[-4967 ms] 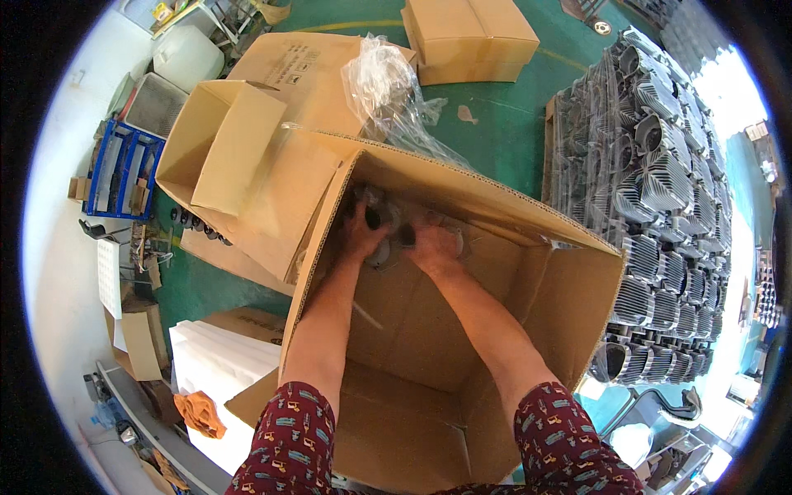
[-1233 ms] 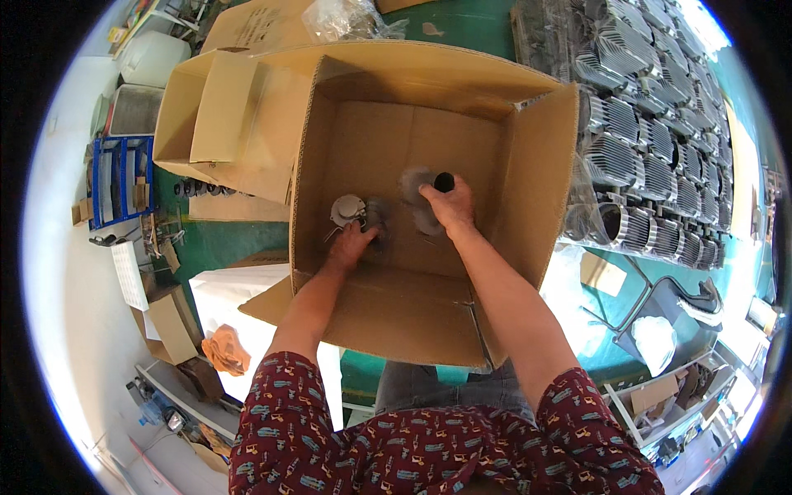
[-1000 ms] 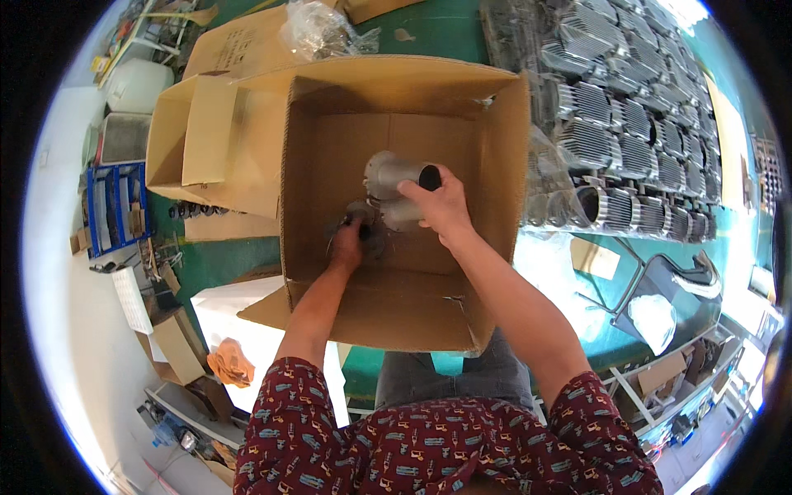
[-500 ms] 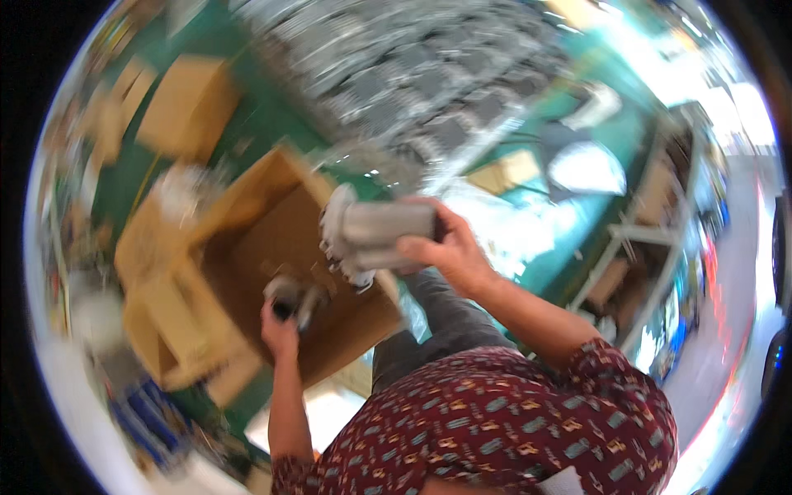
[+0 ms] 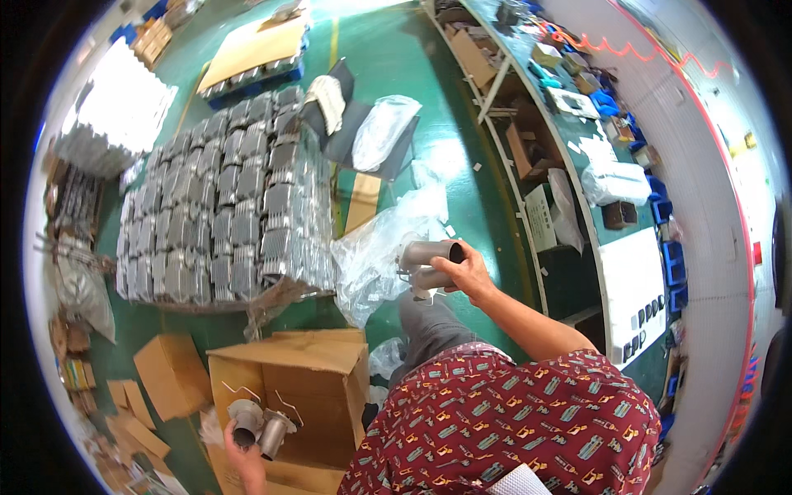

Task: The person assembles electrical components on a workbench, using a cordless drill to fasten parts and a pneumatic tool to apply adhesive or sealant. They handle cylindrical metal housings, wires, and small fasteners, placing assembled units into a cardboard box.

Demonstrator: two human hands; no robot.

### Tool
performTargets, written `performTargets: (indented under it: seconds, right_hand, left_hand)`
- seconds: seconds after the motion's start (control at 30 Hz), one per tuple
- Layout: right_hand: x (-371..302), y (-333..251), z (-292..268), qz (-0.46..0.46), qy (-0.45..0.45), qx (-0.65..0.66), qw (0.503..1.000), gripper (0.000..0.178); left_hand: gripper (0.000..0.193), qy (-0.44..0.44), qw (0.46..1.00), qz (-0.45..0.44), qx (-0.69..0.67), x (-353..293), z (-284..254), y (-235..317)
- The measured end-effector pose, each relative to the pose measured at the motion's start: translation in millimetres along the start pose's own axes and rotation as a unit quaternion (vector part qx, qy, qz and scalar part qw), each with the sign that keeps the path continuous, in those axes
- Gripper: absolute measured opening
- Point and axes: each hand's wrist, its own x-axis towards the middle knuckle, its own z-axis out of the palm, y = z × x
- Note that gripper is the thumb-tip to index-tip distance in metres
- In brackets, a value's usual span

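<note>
My right hand [image 5: 467, 272] is closed around one pipe end of a metal twin-pipe fitting [image 5: 431, 252], two short grey tubes joined to a pale flange. It is held out in front of my body, above the plastic sheeting on the floor. Lower left, my left hand [image 5: 244, 464] grips a second twin-pipe fitting [image 5: 275, 433]. That one has two open tubes, a round flange and bent thin wires standing out from it. It is over the open cardboard box [image 5: 330, 371]; whether it touches the box I cannot tell.
Stacked finned grey metal castings [image 5: 216, 202] stand ahead on the left. Clear plastic sheeting [image 5: 375, 252] lies on the green floor beside them. A long workbench with shelves [image 5: 569, 124] runs along the right, carrying blue bins and a white board. Another cardboard box [image 5: 173, 375] stands at left.
The view has swung to the right, so the box now appears lower left and the workbench fills the right. Both hands still hold their fittings; the right one is now away from the box.
</note>
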Motion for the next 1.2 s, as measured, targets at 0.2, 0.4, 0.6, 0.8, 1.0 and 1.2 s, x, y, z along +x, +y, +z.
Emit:
performTargets:
  seconds: [0.2,0.4,0.6,0.8,1.0,1.2]
  right_hand:
    - [19,11,-67,0.019,0.049,0.054,0.997,0.063]
    - [63,5,-169,0.039,0.069,0.102,0.992,0.06]
    - [128,-39,-282,0.002,0.088,0.114,0.99,0.06]
    - [200,-83,-381,-0.054,0.134,0.109,0.983,0.06]
    - [284,-124,-437,-0.058,0.192,0.124,0.972,0.056]
    - [391,-172,-467,-0.042,0.22,0.168,0.96,0.057]
  left_hand:
    - [0.077,-0.053,0.997,0.052,-0.03,45,18,116]
    - [0.075,-0.12,0.98,0.153,0.034,112,128,248]
    - [0.073,-0.097,0.98,0.17,0.029,176,282,331]
    - [0.073,-0.207,0.967,0.131,-0.066,214,457,504]
    - [0.073,-0.254,0.907,0.336,0.002,295,591,643]
    - [0.065,-0.325,0.907,0.268,-0.006,369,695,784]
